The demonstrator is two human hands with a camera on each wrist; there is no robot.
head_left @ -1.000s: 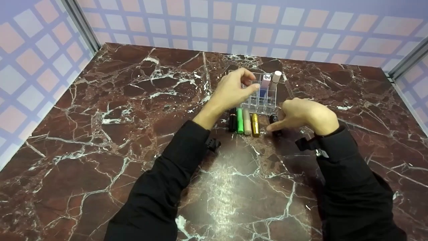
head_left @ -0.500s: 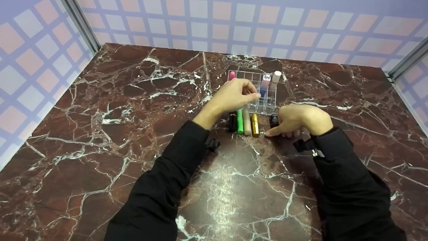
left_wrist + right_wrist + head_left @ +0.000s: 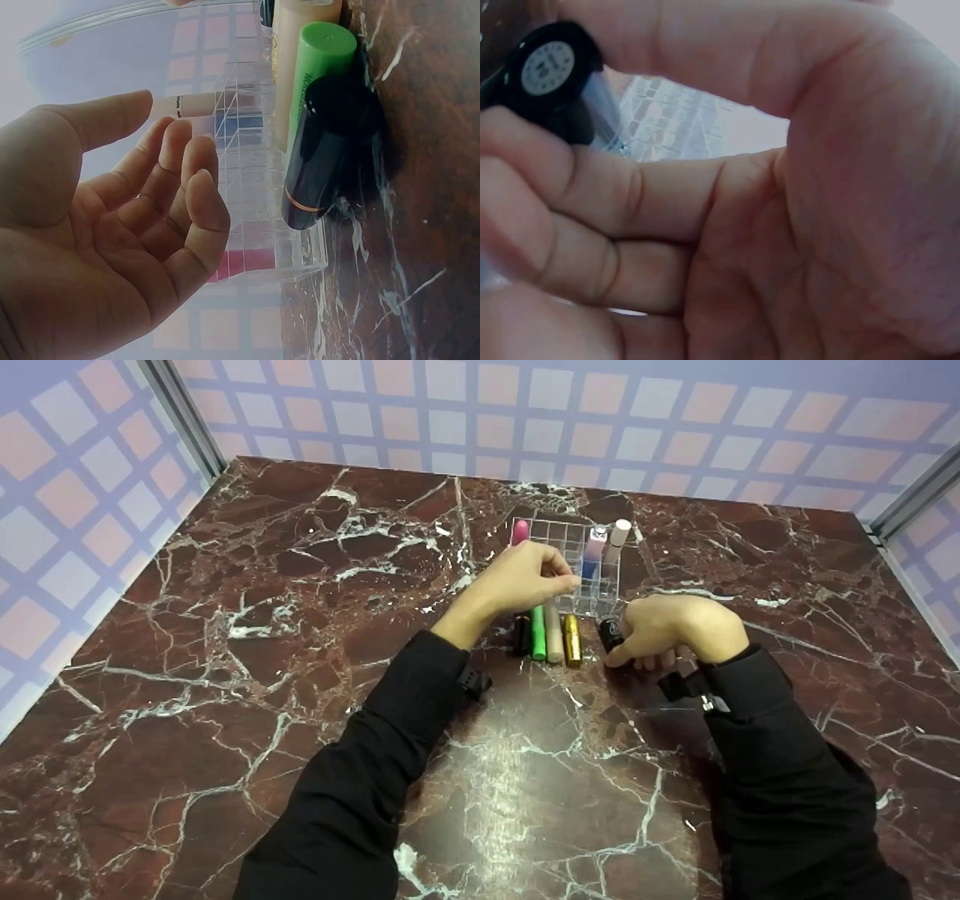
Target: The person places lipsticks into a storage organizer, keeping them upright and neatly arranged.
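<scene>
My right hand (image 3: pixel 679 626) pinches a black lipstick tube (image 3: pixel 610 634) between thumb and index finger, low at the table. A round white label shows on the tube's end (image 3: pixel 547 67) in the right wrist view. My left hand (image 3: pixel 517 577) hovers over the front of a clear compartment organizer (image 3: pixel 600 606), its fingers loosely bent around nothing. A black tube with a copper band (image 3: pixel 307 176), a green tube (image 3: pixel 538 637), a beige tube (image 3: pixel 554 639) and a gold tube (image 3: pixel 573 642) lie side by side in front of the organizer.
In the organizer stand a pink-topped tube (image 3: pixel 520 530) at back left, a pink and blue tube (image 3: pixel 595 542), and a white-capped tube (image 3: pixel 621 533) at back right. Patterned panels (image 3: pixel 525 427) border the marbled table (image 3: pixel 300 720) at the back and sides.
My left hand has come down toward me, uncovering the pink-topped tube. The right hand has lowered and closed on the black lipstick tube, which has tilted, its far end swinging left.
</scene>
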